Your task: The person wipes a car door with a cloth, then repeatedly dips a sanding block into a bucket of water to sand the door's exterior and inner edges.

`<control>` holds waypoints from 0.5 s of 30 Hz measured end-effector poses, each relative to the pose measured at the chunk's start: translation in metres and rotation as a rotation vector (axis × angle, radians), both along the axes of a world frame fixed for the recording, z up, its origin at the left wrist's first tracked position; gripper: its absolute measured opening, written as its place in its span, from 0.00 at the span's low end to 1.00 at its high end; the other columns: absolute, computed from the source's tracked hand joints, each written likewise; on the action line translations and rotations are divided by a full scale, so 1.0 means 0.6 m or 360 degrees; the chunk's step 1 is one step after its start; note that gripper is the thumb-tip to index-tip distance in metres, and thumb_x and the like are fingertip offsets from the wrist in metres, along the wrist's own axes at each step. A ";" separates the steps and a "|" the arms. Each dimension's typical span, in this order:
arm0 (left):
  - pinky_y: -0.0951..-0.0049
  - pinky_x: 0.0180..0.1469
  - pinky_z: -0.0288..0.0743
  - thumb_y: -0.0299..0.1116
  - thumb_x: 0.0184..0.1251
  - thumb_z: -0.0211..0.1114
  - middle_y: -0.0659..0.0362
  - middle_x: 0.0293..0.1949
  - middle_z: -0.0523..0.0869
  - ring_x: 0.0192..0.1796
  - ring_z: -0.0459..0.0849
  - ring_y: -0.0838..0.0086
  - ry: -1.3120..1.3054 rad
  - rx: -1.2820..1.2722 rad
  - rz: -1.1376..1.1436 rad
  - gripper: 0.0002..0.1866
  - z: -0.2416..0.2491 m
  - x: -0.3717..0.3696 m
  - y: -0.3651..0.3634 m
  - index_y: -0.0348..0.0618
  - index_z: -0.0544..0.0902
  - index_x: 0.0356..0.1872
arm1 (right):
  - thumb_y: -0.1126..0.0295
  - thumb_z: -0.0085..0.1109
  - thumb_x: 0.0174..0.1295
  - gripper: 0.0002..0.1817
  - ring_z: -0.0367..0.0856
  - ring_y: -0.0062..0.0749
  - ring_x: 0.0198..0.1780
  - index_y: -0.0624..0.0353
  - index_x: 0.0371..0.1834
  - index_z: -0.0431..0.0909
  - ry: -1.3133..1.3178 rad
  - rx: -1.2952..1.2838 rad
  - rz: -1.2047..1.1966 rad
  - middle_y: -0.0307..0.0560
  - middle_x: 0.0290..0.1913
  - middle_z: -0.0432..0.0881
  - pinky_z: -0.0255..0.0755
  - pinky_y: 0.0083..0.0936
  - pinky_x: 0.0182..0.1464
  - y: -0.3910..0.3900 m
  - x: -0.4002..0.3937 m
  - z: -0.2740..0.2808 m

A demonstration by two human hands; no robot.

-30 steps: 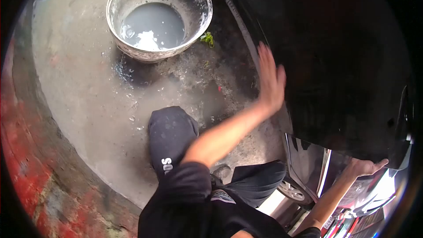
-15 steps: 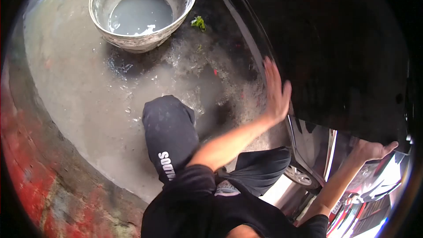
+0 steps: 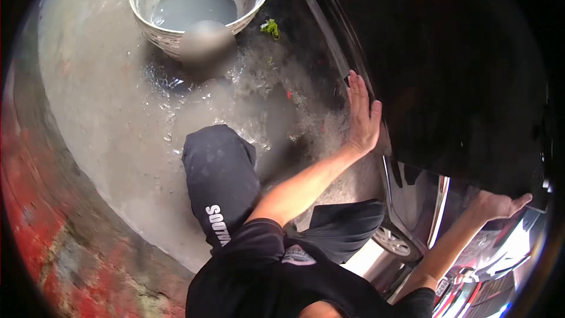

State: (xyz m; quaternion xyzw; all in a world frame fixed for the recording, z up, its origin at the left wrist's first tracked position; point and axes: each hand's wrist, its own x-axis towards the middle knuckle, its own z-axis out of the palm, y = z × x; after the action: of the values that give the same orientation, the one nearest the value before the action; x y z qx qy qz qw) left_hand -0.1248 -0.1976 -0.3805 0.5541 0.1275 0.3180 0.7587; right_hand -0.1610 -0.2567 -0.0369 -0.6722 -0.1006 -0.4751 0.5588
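A large dark, glossy panel [image 3: 459, 76] fills the right side of the view. Flat along its left edge lies my left hand [image 3: 364, 115], fingers stretched upward and thumb apart, with nothing gripped. Lower down, my right hand [image 3: 500, 205] is at the panel's bottom edge, its thumb pointing out to the right. The fingers of that hand are hidden at the dark edge, so I cannot tell how they are bent.
A worn bucket [image 3: 159, 38] with grey water stands on the wet concrete floor [image 3: 100, 112], partly covered by a round blurred patch. Green scraps [image 3: 271, 28] lie beside it. A car wheel [image 3: 393, 240] shows below the panel; a red-stained ledge [image 3: 53, 247] curves along the left.
My left hand has shifted slightly left and up along the panel edge. My right hand stays nearly in place. The blurred patch has appeared over the bucket.
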 end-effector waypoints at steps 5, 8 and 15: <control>0.40 0.84 0.32 0.39 0.87 0.42 0.40 0.86 0.42 0.88 0.40 0.50 0.0063 0.0390 0.0335 0.34 -0.075 0.227 0.216 0.29 0.46 0.84 | 0.48 0.50 0.78 0.32 0.77 0.54 0.69 0.69 0.65 0.79 0.0024 0.0056 -0.0036 0.57 0.68 0.80 0.66 0.48 0.77 0.002 0.000 -0.003; 0.40 0.84 0.32 0.39 0.88 0.40 0.41 0.87 0.41 0.88 0.38 0.50 0.0065 0.0273 0.0248 0.34 -0.066 0.224 0.237 0.29 0.46 0.84 | 0.48 0.49 0.78 0.32 0.77 0.53 0.69 0.69 0.65 0.79 -0.0054 -0.0066 -0.0077 0.57 0.69 0.80 0.66 0.48 0.77 -0.009 0.005 -0.003; 0.37 0.83 0.26 0.45 0.87 0.41 0.45 0.87 0.35 0.88 0.31 0.51 0.0125 -0.0042 -0.0113 0.37 -0.012 0.012 0.029 0.37 0.40 0.86 | 0.49 0.47 0.80 0.31 0.78 0.49 0.69 0.69 0.66 0.79 -0.0005 0.0043 -0.0098 0.55 0.70 0.79 0.68 0.44 0.76 0.032 -0.009 -0.007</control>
State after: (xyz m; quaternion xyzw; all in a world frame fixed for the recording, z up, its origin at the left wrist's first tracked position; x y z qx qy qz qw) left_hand -0.1177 -0.1800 -0.3877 0.5602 0.1416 0.2674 0.7711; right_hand -0.1663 -0.2377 -0.0411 -0.6666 -0.0745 -0.4945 0.5528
